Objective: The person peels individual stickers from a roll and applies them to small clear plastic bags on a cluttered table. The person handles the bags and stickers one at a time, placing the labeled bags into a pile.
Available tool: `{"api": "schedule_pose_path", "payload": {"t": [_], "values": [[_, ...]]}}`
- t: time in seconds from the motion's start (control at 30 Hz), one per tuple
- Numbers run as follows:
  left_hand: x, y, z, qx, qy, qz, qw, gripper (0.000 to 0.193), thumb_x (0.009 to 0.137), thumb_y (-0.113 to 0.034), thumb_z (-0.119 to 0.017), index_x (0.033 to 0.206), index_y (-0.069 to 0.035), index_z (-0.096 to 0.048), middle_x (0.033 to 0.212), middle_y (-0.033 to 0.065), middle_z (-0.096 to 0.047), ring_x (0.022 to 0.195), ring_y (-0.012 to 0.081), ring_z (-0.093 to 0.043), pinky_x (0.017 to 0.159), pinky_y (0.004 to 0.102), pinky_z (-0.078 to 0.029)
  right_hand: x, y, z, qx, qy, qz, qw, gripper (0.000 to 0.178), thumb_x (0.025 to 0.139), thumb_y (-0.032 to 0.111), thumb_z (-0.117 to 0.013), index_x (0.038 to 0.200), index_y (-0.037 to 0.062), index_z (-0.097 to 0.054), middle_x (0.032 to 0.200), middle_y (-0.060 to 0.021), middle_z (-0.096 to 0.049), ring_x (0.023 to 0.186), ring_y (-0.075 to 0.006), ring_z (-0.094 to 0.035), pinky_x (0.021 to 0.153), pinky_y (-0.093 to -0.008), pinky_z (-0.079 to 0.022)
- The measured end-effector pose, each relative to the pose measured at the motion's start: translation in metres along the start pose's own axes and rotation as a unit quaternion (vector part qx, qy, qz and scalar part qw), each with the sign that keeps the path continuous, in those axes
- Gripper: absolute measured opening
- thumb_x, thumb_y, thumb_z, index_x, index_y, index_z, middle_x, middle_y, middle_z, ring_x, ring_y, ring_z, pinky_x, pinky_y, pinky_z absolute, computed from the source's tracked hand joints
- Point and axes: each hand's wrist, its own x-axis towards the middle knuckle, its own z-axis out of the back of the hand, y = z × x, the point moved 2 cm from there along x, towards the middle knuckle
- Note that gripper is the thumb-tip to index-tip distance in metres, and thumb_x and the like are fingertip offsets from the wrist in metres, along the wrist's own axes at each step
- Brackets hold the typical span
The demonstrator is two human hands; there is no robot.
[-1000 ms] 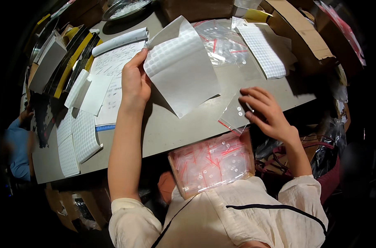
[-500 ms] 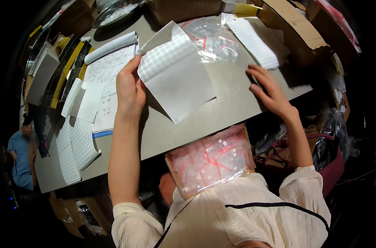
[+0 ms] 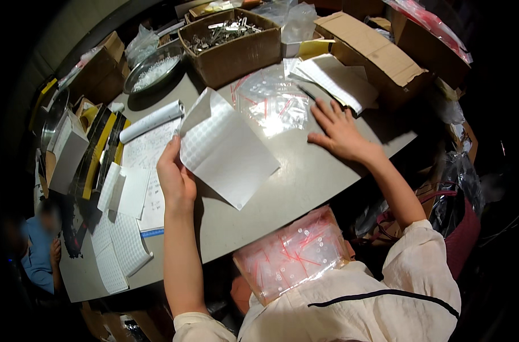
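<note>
A person sits at a grey bench (image 3: 305,188), seen from above. The left hand (image 3: 177,179) pinches the lower left edge of a white sheet covered in small round dots (image 3: 225,151), thumb in front and fingers behind, holding it raised and tilted just above the middle of the bench. The right hand (image 3: 339,134) lies flat on the bench surface with its fingers spread, toward the far right edge, just beside a pile of small clear zip bags with red seal lines (image 3: 268,102) but not holding any. A second bundle of such bags (image 3: 294,262) rests against the person's chest at the near edge. At the far edge stand a cardboard box of metal parts (image 3: 231,43) and a metal bowl of white pieces (image 3: 154,68). More dotted sheets (image 3: 120,251) and a rolled one (image 3: 151,121) lie along the left side.

The raised sheet is gripped at one edge only, so it could sag, fold on itself or slip free. The bundle at the chest looks unsupported and might slide off the near edge.
</note>
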Motion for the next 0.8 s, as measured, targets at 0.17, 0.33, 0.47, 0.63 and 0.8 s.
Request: {"api": "schedule_pose_path", "payload": {"t": [0.17,0.33,0.47,0.63,0.8], "values": [[-0.007,-0.003,-0.007,-0.007,0.009,0.007,1.000,0.027,0.105,-0.018,-0.057,0.122,0.002,-0.064,0.119,0.0100,-0.070,0.109,0.0192,-0.068,0.099,0.0344,-0.054,-0.019,0.023,0.003,0.027,-0.020,0.075,0.997,0.083,0.102,0.065,-0.047,0.160,0.0069,-0.035,0.168,-0.0216,-0.027,0.155,-0.0472,-0.018,0.127,-0.0568,-0.011],[-0.006,-0.003,-0.003,-0.007,0.022,-0.003,1.000,0.026,0.106,-0.018,-0.056,0.120,0.002,-0.064,0.117,0.0096,-0.070,0.106,0.0186,-0.069,0.097,0.0336,-0.054,-0.017,0.023,0.002,0.011,-0.070,-0.005,0.997,0.086,0.100,0.068,-0.046,0.156,0.0027,-0.040,0.165,-0.0254,-0.030,0.153,-0.0514,-0.019,0.124,-0.0642,-0.010],[-0.006,-0.005,-0.006,-0.007,0.024,-0.011,1.000,0.022,0.106,-0.017,-0.056,0.115,0.001,-0.066,0.113,0.0080,-0.070,0.102,0.0175,-0.068,0.095,0.0320,-0.054,-0.003,0.031,0.011,-0.087,-0.088,0.023,0.992,0.088,0.100,0.070,-0.044,0.158,0.0055,-0.038,0.166,-0.0254,-0.027,0.155,-0.0496,-0.014,0.126,-0.0622,-0.007],[-0.014,-0.017,-0.005,-0.019,0.014,0.023,0.999,0.020,0.103,-0.017,-0.060,0.113,-0.002,-0.067,0.110,0.0054,-0.069,0.104,0.0176,-0.065,0.097,0.0342,-0.052,0.018,0.049,0.011,0.052,0.019,0.099,0.994,0.084,0.100,0.071,-0.044,0.161,0.0126,-0.036,0.167,-0.0262,-0.024,0.155,-0.0512,-0.014,0.126,-0.0613,-0.009],[-0.077,-0.037,-0.030,0.050,0.100,0.012,0.994,0.014,0.100,-0.014,-0.063,0.105,-0.001,-0.068,0.092,0.0012,-0.066,0.080,0.0093,-0.059,0.076,0.0238,-0.048,-0.025,0.093,0.002,0.064,-0.026,0.199,0.978,0.066,0.101,0.052,-0.055,0.157,0.0217,-0.042,0.163,-0.0284,-0.029,0.148,-0.0564,-0.025,0.121,-0.0693,-0.015]]}}
